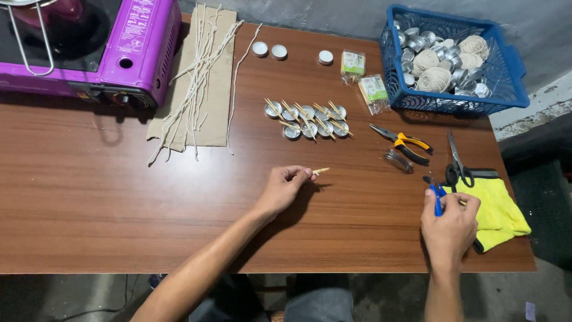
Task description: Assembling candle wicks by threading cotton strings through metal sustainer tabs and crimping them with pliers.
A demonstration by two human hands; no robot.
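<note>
Fingers (302,173) of the left hand (280,191) are pinched tight on a pair of short wooden sticks (320,171), the tips poking out to the right, just left of the middle of the frame, low over the brown wooden table (89,209). Over at the lower right, the right hand (450,223) is curled around a small blue-handled tool (437,197), blue end sticking up above the knuckles; what kind of tool, I cannot tell from here. That hand sits right against the yellow cloth (500,211) at the table's right edge, with black-handled scissors (457,164) lying just above it. Up and to the left of the scissors, yellow-and-black pliers (402,143), and just beneath them a small clear plastic piece (398,160). Centre of the frame, above the left hand: a cluster of little metal cups (310,119) in two rows, each with sticks laid across the top. Three more white-filled cups (279,52) sit apart near the top edge. Two small clear packets of sticks (363,76) lie beside the blue plastic basket (512,77) in the upper right, which is loaded with empty metal cups and balls of pale string (434,79). Upper left corner, a purple portable gas stove (140,42), and just right of it a sheet of cardboard (220,89) with cut lengths of white wick cord (196,77) laid across it, some trailing onto the table.
</note>
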